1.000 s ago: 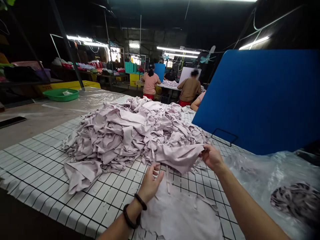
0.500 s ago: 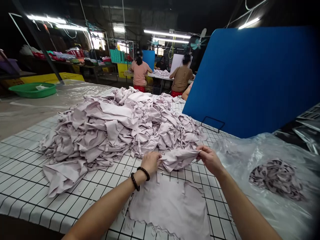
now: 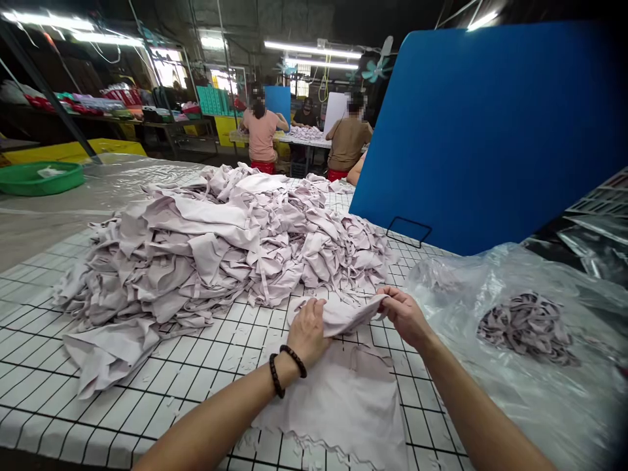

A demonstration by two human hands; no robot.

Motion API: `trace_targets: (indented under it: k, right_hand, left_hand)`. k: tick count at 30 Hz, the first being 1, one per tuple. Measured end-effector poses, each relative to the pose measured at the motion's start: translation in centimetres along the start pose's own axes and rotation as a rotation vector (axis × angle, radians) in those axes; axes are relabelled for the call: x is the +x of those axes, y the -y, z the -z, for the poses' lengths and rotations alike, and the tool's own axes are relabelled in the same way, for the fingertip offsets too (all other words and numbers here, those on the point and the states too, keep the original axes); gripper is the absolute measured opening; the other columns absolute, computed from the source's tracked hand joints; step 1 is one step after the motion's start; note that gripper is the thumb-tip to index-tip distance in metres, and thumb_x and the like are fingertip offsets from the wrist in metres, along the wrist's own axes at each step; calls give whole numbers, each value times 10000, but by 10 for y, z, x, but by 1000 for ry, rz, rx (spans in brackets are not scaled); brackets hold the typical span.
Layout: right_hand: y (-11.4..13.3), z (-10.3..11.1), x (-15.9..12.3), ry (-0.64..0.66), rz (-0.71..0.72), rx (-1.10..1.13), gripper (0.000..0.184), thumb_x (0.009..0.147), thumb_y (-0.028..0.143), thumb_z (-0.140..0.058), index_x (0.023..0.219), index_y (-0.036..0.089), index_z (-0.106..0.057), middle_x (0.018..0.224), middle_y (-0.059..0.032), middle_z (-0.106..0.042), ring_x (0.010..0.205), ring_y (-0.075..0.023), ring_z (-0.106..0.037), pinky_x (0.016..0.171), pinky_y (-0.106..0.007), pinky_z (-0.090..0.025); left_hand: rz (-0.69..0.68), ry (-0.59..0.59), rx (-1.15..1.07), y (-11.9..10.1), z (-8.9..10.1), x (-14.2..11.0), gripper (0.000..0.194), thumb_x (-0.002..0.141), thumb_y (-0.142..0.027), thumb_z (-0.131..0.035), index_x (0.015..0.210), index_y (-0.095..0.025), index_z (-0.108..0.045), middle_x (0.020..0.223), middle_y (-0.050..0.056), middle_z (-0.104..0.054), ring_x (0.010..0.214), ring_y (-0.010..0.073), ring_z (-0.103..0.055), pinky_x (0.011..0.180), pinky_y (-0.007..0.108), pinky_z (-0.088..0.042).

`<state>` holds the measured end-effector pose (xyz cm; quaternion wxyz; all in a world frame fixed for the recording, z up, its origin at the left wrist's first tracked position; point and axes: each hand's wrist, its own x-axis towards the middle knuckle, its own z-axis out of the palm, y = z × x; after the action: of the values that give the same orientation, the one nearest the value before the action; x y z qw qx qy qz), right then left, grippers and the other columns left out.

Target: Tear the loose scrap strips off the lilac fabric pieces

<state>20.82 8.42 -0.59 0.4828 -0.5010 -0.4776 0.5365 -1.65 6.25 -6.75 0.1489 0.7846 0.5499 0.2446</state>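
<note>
Since the earlier frame, the left hand (image 3: 308,330) has moved from the near left corner of the cloth (image 3: 347,315) onto its upper side, and the cloth is now looking narrower. It is lying just below the pile (image 3: 220,245), near the middle of the frame. With thumb and fingers, the right hand (image 3: 403,315) is pinching its right end. Over the left end, the left hand is resting with bent fingers (two dark bracelets (image 3: 284,371) are circling that wrist); whether it is gripping, I cannot tell. Another piece (image 3: 343,399) is spreading flat at lower centre, its wavy edge facing the bottom of the frame. Both are lying on the checked cover (image 3: 34,373). At right, a clear bag (image 3: 454,386) is showing a bundle (image 3: 530,330) of strips. A blue board (image 3: 475,137) is filling the upper right, and a green basin (image 3: 46,180) is sitting at far left.
</note>
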Motion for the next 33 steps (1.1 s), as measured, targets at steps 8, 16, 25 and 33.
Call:
trace_targets:
  k: [8,16,25,33]
  right_hand:
    - [6,-24,29,-187,29,51,258,687,358,-645,855,197,-533,641,42,-502,510,-87,-405,448,-208,-304]
    - [24,-23,50,-234,-101,127,234,631,262,-612,842,214,-522,573,63,-504,467,-91,-418,441,-210,-311]
    - [6,-11,60,-47,-220,254,198,606,119,-648,773,178,-561,621,26,-599,514,-99,-522,478,-200,-402]
    - [3,-7,70,94,-306,261,206,632,59,-666,785,167,-581,662,0,-660,536,-112,-579,506,-207,-462]
  left_hand:
    - [45,-34,97,-9,-3,16,873,665,-297,-627,1411,-211,-182,1446,140,-268,1226,337,-365,952,458,-345]
    - [156,-244,8,2,28,31,586,632,-81,-511,1197,-181,-394,1220,113,-483,1161,276,-420,971,411,-313]
    - [403,-125,-981,36,50,62,53,748,-187,-563,779,-184,-606,853,46,-604,914,205,-544,838,295,-427]
    - [590,258,-1495,46,73,80,193,759,-255,-489,739,-110,-615,620,76,-653,586,182,-626,566,270,-499]
